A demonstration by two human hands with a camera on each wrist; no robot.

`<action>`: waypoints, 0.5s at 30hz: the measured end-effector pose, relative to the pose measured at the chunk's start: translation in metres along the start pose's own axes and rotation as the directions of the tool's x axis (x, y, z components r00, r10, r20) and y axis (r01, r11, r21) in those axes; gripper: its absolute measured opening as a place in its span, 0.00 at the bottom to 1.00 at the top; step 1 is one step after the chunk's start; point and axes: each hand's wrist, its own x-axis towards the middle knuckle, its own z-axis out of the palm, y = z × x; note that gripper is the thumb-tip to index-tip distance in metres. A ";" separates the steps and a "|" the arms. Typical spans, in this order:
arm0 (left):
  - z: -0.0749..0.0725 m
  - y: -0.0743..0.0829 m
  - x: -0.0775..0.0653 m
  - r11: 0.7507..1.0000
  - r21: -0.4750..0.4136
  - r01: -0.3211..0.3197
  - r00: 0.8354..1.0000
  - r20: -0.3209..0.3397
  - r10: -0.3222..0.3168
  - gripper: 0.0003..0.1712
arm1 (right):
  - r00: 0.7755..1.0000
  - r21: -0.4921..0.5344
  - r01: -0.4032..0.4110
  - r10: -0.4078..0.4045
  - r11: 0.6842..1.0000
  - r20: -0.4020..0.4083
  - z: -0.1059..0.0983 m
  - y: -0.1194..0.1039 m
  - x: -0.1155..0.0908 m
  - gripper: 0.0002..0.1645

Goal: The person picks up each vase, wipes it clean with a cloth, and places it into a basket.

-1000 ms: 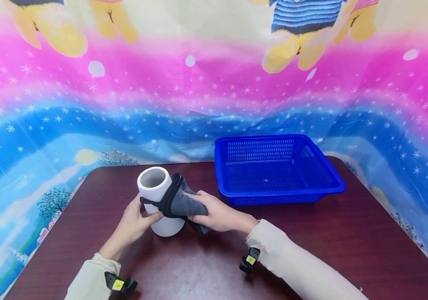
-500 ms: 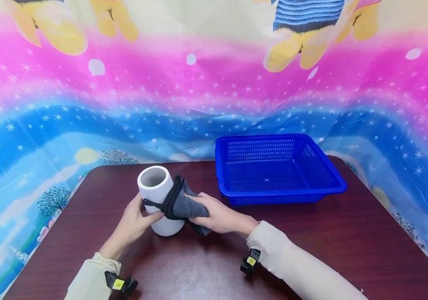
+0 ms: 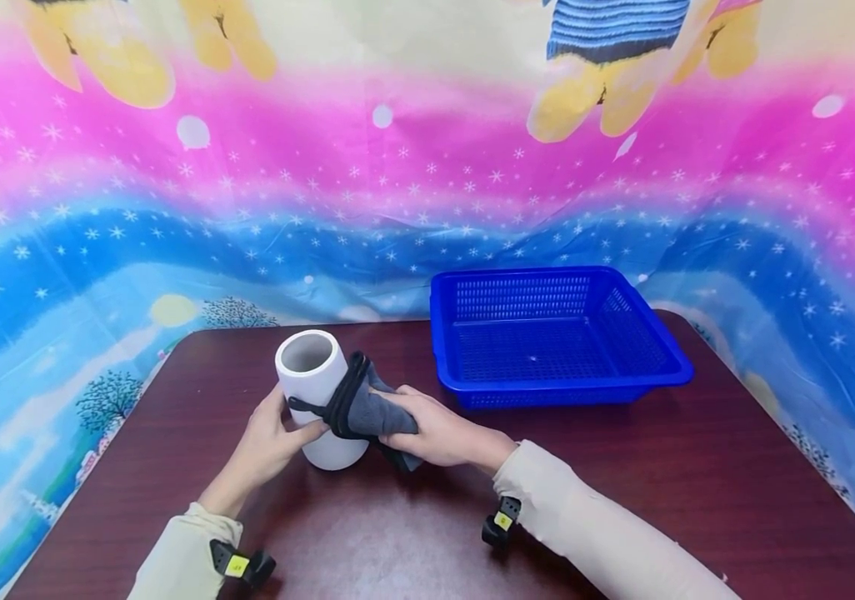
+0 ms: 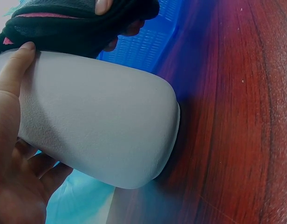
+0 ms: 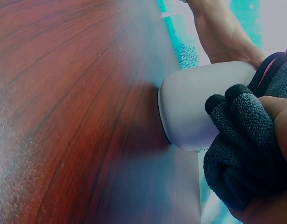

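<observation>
Head cam: left hand curled round a matte white vase, right hand clutching fuzzy grey cloth, yellow tags unreadable.

A dark reddish-brown table spreads before you, its polished top streaked with fine, dark wood grain, its two far corners rounded and a pale sheen of light glowing on the near middle. Left of center from where you sit, a white vase stands on its base, round mouth facing up. To your right, close to the far edge, a rectangular blue basket with perforated walls rests open side up, apart from the vase.
</observation>
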 end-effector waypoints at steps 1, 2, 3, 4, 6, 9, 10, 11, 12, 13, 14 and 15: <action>0.000 0.000 0.000 1.000 0.000 0.001 1.000 0.000 -0.001 0.39 | 1.000 -0.003 -0.001 0.001 1.000 0.002 0.000 0.000 0.000 0.36; 0.000 0.000 0.000 1.000 0.003 0.001 1.000 -0.002 -0.001 0.39 | 1.000 -0.005 -0.007 0.007 1.000 0.005 0.000 0.000 0.000 0.36; 0.001 -0.001 0.001 1.000 0.007 0.001 1.000 -0.004 -0.001 0.39 | 1.000 -0.011 -0.013 0.014 1.000 0.012 0.000 0.001 0.000 0.36; 0.001 -0.001 0.001 1.000 0.012 0.002 1.000 -0.006 -0.002 0.39 | 1.000 -0.017 -0.015 0.016 1.000 0.017 0.000 0.002 -0.001 0.36; 0.001 -0.002 0.001 1.000 0.025 0.000 1.000 -0.011 0.000 0.39 | 0.999 -0.029 -0.026 0.027 0.999 0.028 0.001 0.003 -0.002 0.36; 0.001 -0.002 0.002 1.000 0.027 -0.004 1.000 -0.013 0.005 0.40 | 0.999 -0.049 -0.031 0.033 0.998 0.041 0.003 0.005 -0.003 0.37; 0.001 -0.002 0.002 1.000 0.027 -0.007 1.000 -0.013 0.007 0.40 | 0.999 -0.052 -0.029 0.031 0.998 0.041 0.003 0.005 -0.004 0.37; 0.001 -0.002 0.002 1.000 0.026 -0.010 1.000 -0.013 0.010 0.40 | 0.998 -0.053 -0.032 0.035 0.998 0.042 0.003 0.005 -0.003 0.37; 0.001 -0.002 0.002 1.000 0.025 -0.011 1.000 -0.013 0.011 0.40 | 0.998 -0.053 -0.034 0.036 0.998 0.043 0.003 0.005 -0.003 0.37; 0.001 -0.002 0.002 1.000 0.024 -0.012 1.000 -0.013 0.013 0.41 | 0.999 -0.052 -0.028 0.030 0.998 0.043 0.003 0.006 -0.003 0.37; 0.001 -0.002 0.002 1.000 0.027 -0.012 1.000 -0.014 0.013 0.41 | 0.999 -0.052 -0.022 0.024 0.998 0.041 0.003 0.006 -0.003 0.36; 0.001 -0.002 0.002 0.999 0.029 -0.014 1.000 -0.014 0.014 0.41 | 0.999 -0.051 -0.024 0.026 0.998 0.041 0.003 0.006 -0.003 0.37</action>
